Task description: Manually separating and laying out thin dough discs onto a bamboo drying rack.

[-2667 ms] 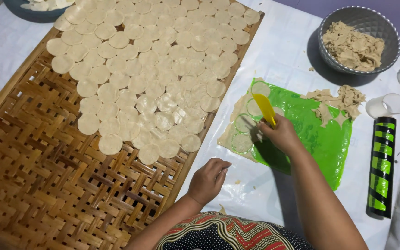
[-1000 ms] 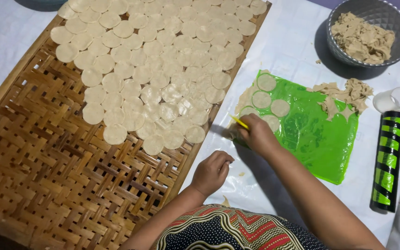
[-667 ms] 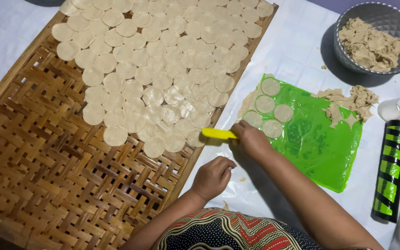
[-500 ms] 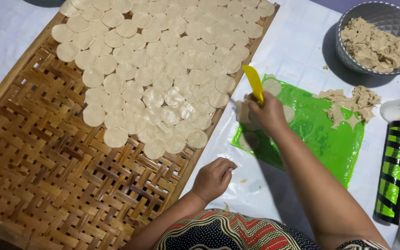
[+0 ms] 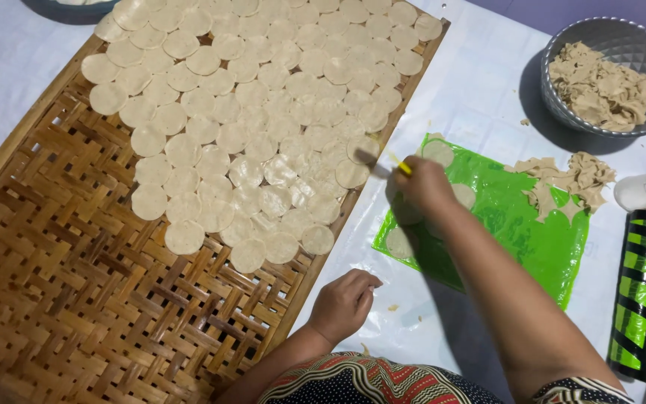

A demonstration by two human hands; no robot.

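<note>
Now yellow spatula (image 5: 396,159) in right grip (image 5: 425,185)
</note>
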